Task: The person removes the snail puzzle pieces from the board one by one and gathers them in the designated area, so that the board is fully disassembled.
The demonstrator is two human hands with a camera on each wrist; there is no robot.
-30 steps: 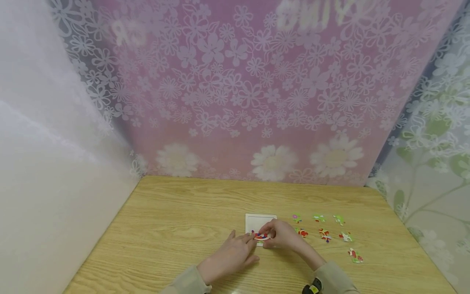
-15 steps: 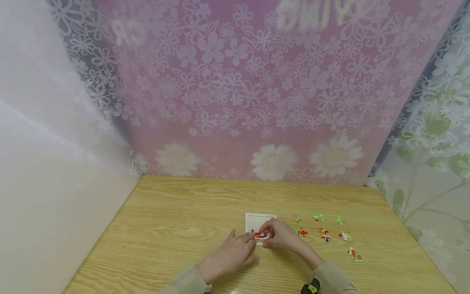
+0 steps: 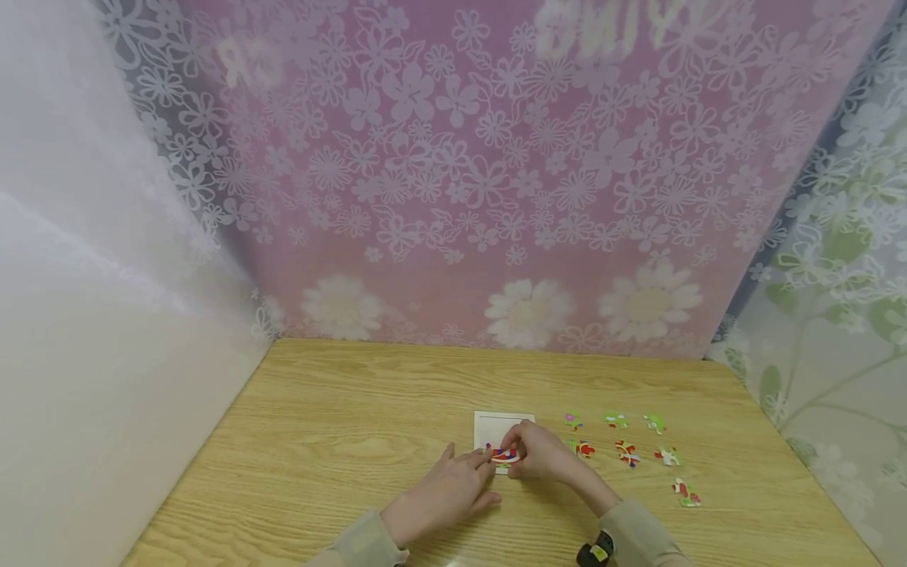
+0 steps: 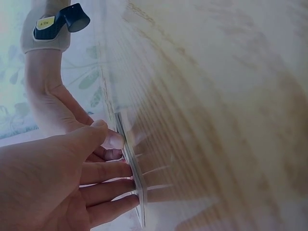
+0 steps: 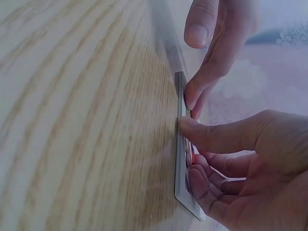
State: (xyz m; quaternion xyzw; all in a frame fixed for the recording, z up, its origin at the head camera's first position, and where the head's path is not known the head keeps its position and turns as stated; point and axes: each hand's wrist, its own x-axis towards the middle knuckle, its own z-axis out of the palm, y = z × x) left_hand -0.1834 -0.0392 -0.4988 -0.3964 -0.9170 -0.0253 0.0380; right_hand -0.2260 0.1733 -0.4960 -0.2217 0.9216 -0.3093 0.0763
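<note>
A white puzzle tray (image 3: pixel 492 429) lies flat on the table, its lower part holding red, blue and white puzzle pieces (image 3: pixel 505 454). From the left, my left hand (image 3: pixel 448 490) reaches over the tray's edge with fingers nearly straight, fingertips touching the left side of the pieces. On the other side my right hand (image 3: pixel 542 454) pinches a puzzle piece (image 5: pixel 194 155) between thumb and curled fingers, low in the tray. The right fingers cover part of the tray and that piece's outline. In the left wrist view, the tray's thin edge (image 4: pixel 134 171) shows beside both hands.
Loose puzzle pieces lie in rows right of the tray, among them a pink-flower piece (image 3: pixel 572 420), a red one (image 3: pixel 627 453) and a lower one (image 3: pixel 686 493). A patterned wall (image 3: pixel 453 236) stands behind the wooden table (image 3: pixel 340 409). My right wrist wears a black device (image 3: pixel 595 550).
Both hands stay at the tray in nearly the same pose. My right wrist has shifted very slightly left. The loose pieces have not moved.
</note>
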